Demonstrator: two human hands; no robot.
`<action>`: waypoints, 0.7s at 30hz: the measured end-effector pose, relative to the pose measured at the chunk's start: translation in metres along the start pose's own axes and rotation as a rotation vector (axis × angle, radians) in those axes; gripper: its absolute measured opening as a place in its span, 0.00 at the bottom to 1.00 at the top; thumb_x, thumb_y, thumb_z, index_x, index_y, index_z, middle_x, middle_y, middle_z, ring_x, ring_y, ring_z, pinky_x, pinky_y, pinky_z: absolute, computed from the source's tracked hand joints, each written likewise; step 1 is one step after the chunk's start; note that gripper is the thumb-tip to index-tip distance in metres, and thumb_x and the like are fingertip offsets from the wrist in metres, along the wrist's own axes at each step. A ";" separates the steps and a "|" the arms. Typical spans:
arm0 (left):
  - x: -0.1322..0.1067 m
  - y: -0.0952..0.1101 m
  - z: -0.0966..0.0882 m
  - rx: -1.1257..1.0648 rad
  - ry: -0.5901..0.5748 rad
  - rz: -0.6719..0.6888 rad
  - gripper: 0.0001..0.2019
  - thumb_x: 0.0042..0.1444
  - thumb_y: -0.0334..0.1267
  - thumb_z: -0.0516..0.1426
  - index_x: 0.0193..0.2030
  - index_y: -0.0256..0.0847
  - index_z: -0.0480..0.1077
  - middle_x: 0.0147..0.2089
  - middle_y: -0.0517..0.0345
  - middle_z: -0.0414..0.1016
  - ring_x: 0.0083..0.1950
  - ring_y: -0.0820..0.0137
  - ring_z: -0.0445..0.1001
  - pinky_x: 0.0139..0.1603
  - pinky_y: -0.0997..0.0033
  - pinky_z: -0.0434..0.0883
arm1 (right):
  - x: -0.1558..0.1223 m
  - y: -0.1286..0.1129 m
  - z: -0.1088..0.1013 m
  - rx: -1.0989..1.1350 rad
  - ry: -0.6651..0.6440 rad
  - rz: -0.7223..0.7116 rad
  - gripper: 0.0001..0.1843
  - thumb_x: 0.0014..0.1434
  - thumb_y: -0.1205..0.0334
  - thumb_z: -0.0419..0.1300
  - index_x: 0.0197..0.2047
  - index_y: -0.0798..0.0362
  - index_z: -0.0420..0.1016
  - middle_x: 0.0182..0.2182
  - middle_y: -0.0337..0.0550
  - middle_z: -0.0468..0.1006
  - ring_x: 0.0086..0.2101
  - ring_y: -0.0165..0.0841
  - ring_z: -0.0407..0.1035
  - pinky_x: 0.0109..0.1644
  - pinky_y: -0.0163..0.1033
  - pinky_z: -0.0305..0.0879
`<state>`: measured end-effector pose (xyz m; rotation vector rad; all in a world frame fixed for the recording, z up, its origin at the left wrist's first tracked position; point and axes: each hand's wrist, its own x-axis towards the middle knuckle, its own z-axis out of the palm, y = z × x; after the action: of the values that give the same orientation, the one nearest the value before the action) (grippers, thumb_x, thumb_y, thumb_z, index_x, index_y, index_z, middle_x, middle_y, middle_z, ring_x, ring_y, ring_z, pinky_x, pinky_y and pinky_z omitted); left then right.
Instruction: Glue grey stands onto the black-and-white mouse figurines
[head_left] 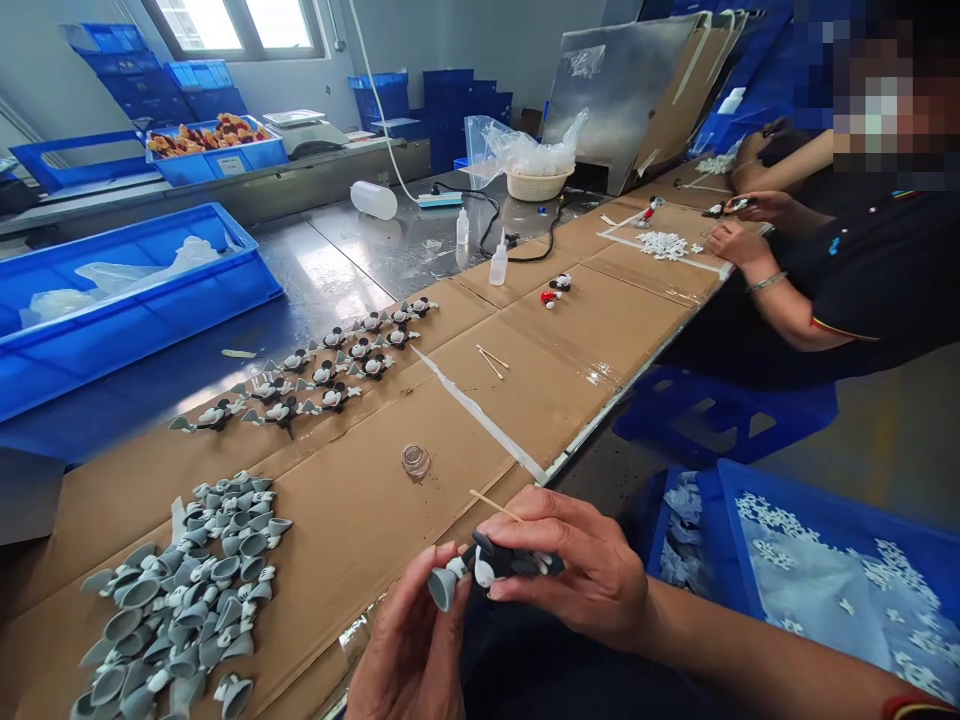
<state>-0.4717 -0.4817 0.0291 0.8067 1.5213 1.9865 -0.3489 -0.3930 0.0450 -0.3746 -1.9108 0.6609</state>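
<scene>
Fig.: my left hand (409, 640) pinches a grey cup (444, 585) at its stem. My right hand (577, 570) is closed round a black-and-white figure (499, 562), w/ a thin stick (495, 505) tucked over its fingers. Cup meets figure btwn both hands. Fwd-left of grip: finished figures (322, 370) in rows, prob. done. Left of grip: pile of loose cups (187, 590), prob. most of the work left. Small jar (415, 460) just fwd.

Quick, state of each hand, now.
Left hand: closed on the grey cone.
Right hand: closed on the black figurine and wooden stick.
</scene>
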 end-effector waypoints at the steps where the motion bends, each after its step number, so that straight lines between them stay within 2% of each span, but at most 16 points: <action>1: 0.000 -0.001 -0.001 0.013 -0.004 0.020 0.12 0.50 0.41 0.67 0.43 0.46 0.79 0.39 0.58 0.83 0.39 0.69 0.82 0.48 0.76 0.77 | 0.000 0.000 0.000 -0.001 0.001 -0.003 0.17 0.60 0.66 0.66 0.51 0.58 0.73 0.39 0.49 0.80 0.39 0.31 0.75 0.44 0.34 0.75; 7: -0.003 -0.004 -0.002 0.051 0.017 0.092 0.11 0.52 0.35 0.66 0.43 0.49 0.79 0.38 0.62 0.83 0.37 0.69 0.82 0.45 0.74 0.78 | -0.001 -0.004 0.000 0.002 -0.012 -0.010 0.16 0.60 0.65 0.66 0.50 0.58 0.73 0.38 0.50 0.80 0.38 0.32 0.75 0.41 0.35 0.75; 11: -0.005 -0.007 -0.003 0.066 0.015 0.091 0.12 0.51 0.33 0.67 0.42 0.49 0.79 0.38 0.62 0.83 0.37 0.69 0.82 0.44 0.73 0.79 | -0.001 -0.004 0.000 0.021 -0.014 -0.007 0.16 0.60 0.67 0.66 0.51 0.59 0.73 0.38 0.51 0.80 0.37 0.33 0.75 0.41 0.35 0.75; 13: -0.006 -0.010 -0.005 0.060 0.002 0.059 0.12 0.52 0.34 0.66 0.44 0.48 0.78 0.40 0.60 0.83 0.39 0.67 0.82 0.46 0.69 0.79 | -0.001 -0.004 0.001 0.019 -0.014 -0.012 0.17 0.60 0.67 0.66 0.51 0.59 0.72 0.39 0.51 0.80 0.38 0.32 0.75 0.41 0.35 0.75; 16: -0.008 -0.014 -0.004 0.032 -0.009 0.011 0.18 0.55 0.36 0.64 0.53 0.50 0.73 0.45 0.58 0.82 0.44 0.65 0.81 0.48 0.66 0.79 | -0.002 -0.002 0.001 -0.014 -0.011 -0.018 0.16 0.61 0.66 0.65 0.52 0.59 0.72 0.39 0.50 0.80 0.39 0.31 0.75 0.43 0.34 0.75; 19: -0.008 -0.010 -0.003 -0.040 -0.024 -0.066 0.28 0.53 0.40 0.66 0.61 0.54 0.67 0.52 0.57 0.79 0.48 0.68 0.80 0.50 0.74 0.76 | -0.003 0.000 0.003 -0.046 0.000 -0.001 0.16 0.62 0.65 0.64 0.53 0.57 0.70 0.41 0.49 0.79 0.42 0.31 0.74 0.46 0.34 0.75; 21: -0.007 -0.005 -0.003 -0.167 -0.018 -0.212 0.29 0.50 0.42 0.68 0.60 0.54 0.68 0.53 0.55 0.79 0.50 0.68 0.79 0.51 0.77 0.74 | -0.003 0.000 0.006 -0.040 0.012 0.013 0.16 0.62 0.65 0.64 0.53 0.56 0.70 0.42 0.48 0.79 0.42 0.31 0.75 0.47 0.34 0.75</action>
<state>-0.4691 -0.4871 0.0223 0.5691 1.3495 1.9123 -0.3530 -0.3968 0.0408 -0.4153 -1.9139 0.6282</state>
